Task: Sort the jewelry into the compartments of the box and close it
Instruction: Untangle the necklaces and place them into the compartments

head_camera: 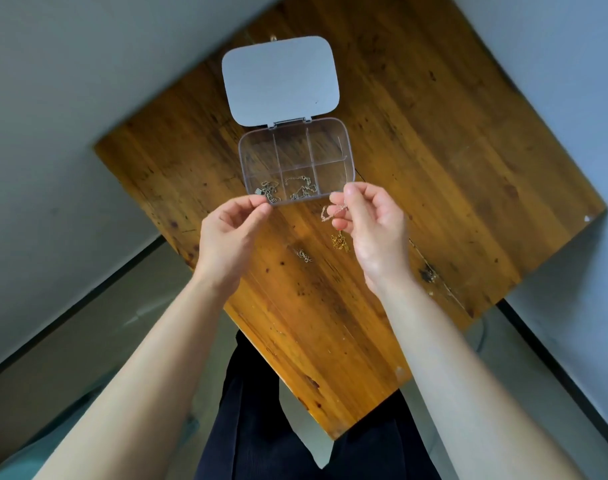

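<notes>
A clear plastic box [347,157] with several compartments lies on the wooden table [451,168], its grey lid [280,79] folded open at the far side. A chain with a dark pendant [266,192] is in the near-left compartment. A silver chain [300,188] fills the near-middle one. My right hand [371,223] pinches a thin rose-gold chain [330,212] just off the box's near-right corner. At the near-left corner my left hand [233,230] has thumb and forefinger pinched together, with nothing visible between them.
A gold chain [340,241] and a small silver piece [304,255] lie loose on the table below the box, between my hands. The table's edges drop to a pale floor on the left and right. Dark trousers show below the near edge.
</notes>
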The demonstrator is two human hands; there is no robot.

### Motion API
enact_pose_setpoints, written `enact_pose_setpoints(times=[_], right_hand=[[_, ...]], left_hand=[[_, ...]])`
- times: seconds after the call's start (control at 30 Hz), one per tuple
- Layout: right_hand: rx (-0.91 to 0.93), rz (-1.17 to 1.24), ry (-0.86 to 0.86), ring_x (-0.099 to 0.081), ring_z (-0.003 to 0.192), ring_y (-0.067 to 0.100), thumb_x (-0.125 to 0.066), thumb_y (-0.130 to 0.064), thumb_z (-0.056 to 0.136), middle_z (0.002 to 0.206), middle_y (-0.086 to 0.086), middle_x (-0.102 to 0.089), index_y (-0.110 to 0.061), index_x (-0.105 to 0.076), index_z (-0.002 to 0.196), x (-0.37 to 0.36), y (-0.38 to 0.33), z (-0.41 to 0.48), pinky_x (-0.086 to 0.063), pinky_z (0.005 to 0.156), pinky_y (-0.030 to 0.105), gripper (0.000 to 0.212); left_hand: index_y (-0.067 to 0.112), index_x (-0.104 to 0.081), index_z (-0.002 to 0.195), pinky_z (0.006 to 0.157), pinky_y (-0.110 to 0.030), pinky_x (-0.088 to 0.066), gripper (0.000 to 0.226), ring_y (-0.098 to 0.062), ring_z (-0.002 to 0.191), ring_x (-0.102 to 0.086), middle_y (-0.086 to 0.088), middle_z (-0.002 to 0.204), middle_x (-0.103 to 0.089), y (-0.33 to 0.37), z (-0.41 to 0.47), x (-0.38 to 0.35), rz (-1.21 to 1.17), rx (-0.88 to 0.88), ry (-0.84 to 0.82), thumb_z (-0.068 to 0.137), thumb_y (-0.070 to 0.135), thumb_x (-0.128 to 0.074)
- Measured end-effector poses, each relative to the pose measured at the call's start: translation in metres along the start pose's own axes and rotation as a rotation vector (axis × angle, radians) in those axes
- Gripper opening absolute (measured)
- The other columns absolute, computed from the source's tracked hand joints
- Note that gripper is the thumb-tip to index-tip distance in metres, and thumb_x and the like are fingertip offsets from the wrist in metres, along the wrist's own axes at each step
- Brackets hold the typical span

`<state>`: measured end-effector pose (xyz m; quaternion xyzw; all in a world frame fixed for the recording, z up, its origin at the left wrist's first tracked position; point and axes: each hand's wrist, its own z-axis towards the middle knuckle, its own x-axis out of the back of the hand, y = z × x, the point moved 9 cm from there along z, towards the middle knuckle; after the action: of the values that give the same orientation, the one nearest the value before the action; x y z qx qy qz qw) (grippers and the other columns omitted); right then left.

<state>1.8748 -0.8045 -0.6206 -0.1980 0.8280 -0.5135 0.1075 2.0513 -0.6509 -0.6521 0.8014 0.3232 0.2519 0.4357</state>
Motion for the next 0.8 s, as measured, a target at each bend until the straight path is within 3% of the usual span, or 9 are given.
enact_pose_setpoints(times=[0.07, 0.13, 0.23, 0.37, 0.53, 0.67, 0.8], right_hand=[[-0.007, 0.015, -0.011, -0.074, 0.087, 0.016, -0.058, -0.026, 0.102, 0.096, -0.003, -0.077, -0.016, -0.066, 0.109, -0.008, -0.014, 0.010, -0.060, 0.076, 0.026, 0.015], [-0.019, 0.028, -0.026, -0.074, 0.088, 0.015, -0.059, -0.027, 0.101, 0.095, -0.003, -0.077, -0.015, -0.065, 0.110, -0.016, -0.025, 0.023, -0.059, 0.075, 0.026, 0.016], [-0.068, 0.038, -0.035, -0.074, 0.087, 0.015, -0.061, -0.026, 0.099, 0.093, -0.001, -0.076, -0.014, -0.066, 0.110, -0.031, -0.034, 0.044, -0.060, 0.074, 0.025, 0.017], [-0.075, -0.005, -0.052, -0.075, 0.087, 0.014, -0.060, -0.027, 0.100, 0.097, 0.000, -0.075, -0.018, -0.065, 0.108, -0.054, -0.039, 0.072, -0.061, 0.073, 0.024, 0.012], [-0.050, -0.088, -0.072, -0.075, 0.082, 0.012, -0.059, -0.029, 0.100, 0.094, 0.000, -0.074, -0.018, -0.064, 0.109, -0.082, -0.040, 0.101, -0.061, 0.070, 0.023, 0.015], [-0.092, -0.248, -0.113, -0.073, 0.087, 0.016, -0.056, -0.029, 0.102, 0.094, 0.001, -0.072, -0.020, -0.062, 0.100, -0.095, -0.019, 0.115, -0.062, 0.076, 0.029, 0.012], [-0.140, -0.530, -0.180, -0.067, 0.096, 0.027, -0.044, -0.026, 0.107, 0.094, 0.007, -0.064, -0.004, -0.062, 0.113, -0.097, 0.003, 0.113, -0.057, 0.089, 0.046, 0.030]], left_hand=[[0.024, -0.073, 0.100, 0.092, -0.037, -0.055, 0.009, -0.024, 0.101, -0.071, -0.006, 0.098, -0.076, 0.017, 0.008, 0.000, -0.148, -0.008, -0.036, 0.091, 0.024, -0.071], [0.018, -0.070, 0.102, 0.094, -0.041, -0.055, 0.009, -0.032, 0.105, -0.071, -0.008, 0.093, -0.074, 0.030, 0.017, 0.001, -0.310, 0.005, -0.057, 0.094, 0.017, -0.066], [0.014, -0.067, 0.105, 0.084, -0.035, -0.059, 0.010, -0.027, 0.098, -0.073, -0.004, 0.088, -0.073, 0.051, 0.030, 0.007, -0.402, 0.010, -0.038, 0.096, 0.012, -0.063], [0.014, -0.068, 0.106, 0.085, -0.036, -0.058, 0.011, -0.023, 0.096, -0.072, -0.003, 0.091, -0.075, 0.080, 0.037, 0.008, -0.492, -0.005, -0.019, 0.096, 0.012, -0.063], [0.012, -0.067, 0.102, 0.082, -0.038, -0.057, 0.009, -0.014, 0.074, -0.069, -0.006, 0.087, -0.071, 0.117, 0.039, 0.008, -0.611, -0.056, -0.023, 0.094, 0.007, -0.064], [0.011, -0.066, 0.101, 0.082, -0.037, -0.057, 0.009, -0.014, 0.073, -0.068, -0.006, 0.085, -0.069, 0.139, 0.041, 0.007, -0.655, -0.090, -0.052, 0.096, 0.005, -0.061], [0.008, -0.065, 0.103, 0.078, -0.035, -0.057, 0.011, -0.015, 0.070, -0.068, -0.006, 0.079, -0.070, 0.150, 0.044, 0.004, -0.748, -0.070, -0.033, 0.097, 0.002, -0.059]])
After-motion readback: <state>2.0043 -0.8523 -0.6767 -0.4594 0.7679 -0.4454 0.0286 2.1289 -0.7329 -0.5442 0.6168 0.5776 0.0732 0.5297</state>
